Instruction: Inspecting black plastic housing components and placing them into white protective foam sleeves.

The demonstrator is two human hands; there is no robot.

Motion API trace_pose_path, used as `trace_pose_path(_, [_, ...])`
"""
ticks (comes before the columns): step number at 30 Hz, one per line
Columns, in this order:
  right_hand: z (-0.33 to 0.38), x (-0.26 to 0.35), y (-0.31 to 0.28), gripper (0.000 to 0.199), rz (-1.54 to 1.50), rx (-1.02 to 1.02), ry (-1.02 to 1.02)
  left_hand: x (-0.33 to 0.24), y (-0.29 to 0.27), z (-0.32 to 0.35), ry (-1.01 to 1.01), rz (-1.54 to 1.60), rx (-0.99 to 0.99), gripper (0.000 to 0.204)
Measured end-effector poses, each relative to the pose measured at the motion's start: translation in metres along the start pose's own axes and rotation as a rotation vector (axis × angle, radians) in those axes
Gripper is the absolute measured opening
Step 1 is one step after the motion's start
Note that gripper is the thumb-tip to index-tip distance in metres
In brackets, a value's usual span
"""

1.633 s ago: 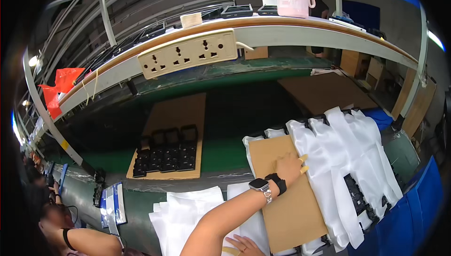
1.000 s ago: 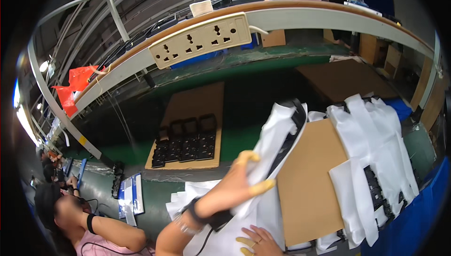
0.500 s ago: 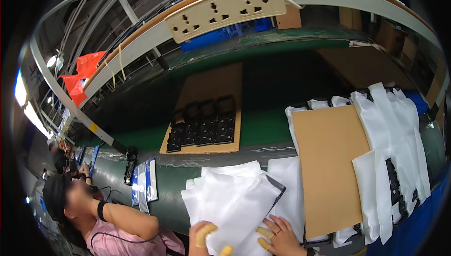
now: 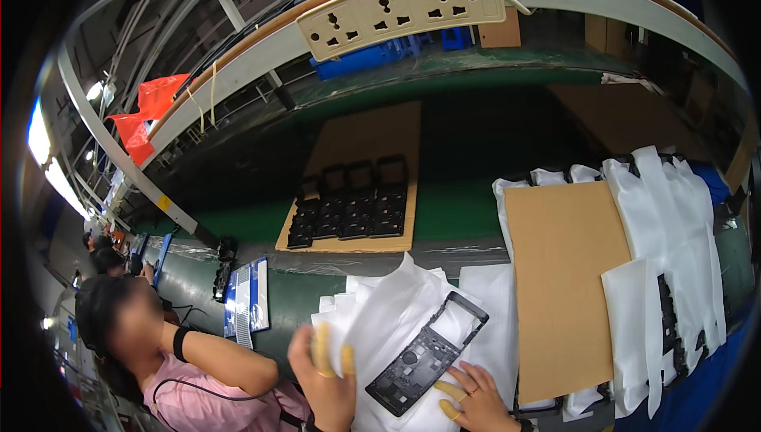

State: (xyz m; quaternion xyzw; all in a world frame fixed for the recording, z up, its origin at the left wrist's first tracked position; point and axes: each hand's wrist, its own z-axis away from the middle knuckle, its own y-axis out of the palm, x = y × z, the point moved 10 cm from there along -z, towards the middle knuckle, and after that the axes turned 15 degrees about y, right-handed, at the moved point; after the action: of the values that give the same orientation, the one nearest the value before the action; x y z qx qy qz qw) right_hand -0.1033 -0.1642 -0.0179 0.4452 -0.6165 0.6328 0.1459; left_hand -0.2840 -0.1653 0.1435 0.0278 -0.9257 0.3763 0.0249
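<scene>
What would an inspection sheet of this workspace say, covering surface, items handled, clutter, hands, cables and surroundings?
Surface: green worktop, partly covered by white sleeves.
Items handled: black frame lying tilted on the sleeves.
Clutter: cardboard sheet over white-wrapped parts; more black frames on cardboard behind; blue-and-white packet at left.
Grips: left grip raised beside the sleeves, nothing seen held; right grip at the frame's right edge; both wear yellow finger covers.
Cables: white cord at the power strip; black cable across a co-worker's pink top.
Surroundings: co-worker at left; red plastic by the shelf.
</scene>
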Motion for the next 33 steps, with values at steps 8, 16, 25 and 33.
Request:
trace_pose_path(8, [-0.001,0.001,-0.001,0.037,-0.004,0.002,0.012,-0.055,0.07,0.049,0.297,0.275,0.818,0.052])
trace_pose_path(16, [-0.002,0.003,-0.002,0.039,-0.001,0.011,0.004,-0.059,0.093,0.064,0.414,0.472,0.745,0.075])
trace_pose_path(25, [0.002,-0.004,0.0,0.05,-0.024,-0.036,0.035,-0.07,0.082,0.073,0.239,0.714,0.793,0.081])
trace_pose_path(33, [0.002,-0.003,0.0,0.053,-0.021,0.004,0.038,-0.075,0.074,0.077,0.247,0.602,0.783,0.094])
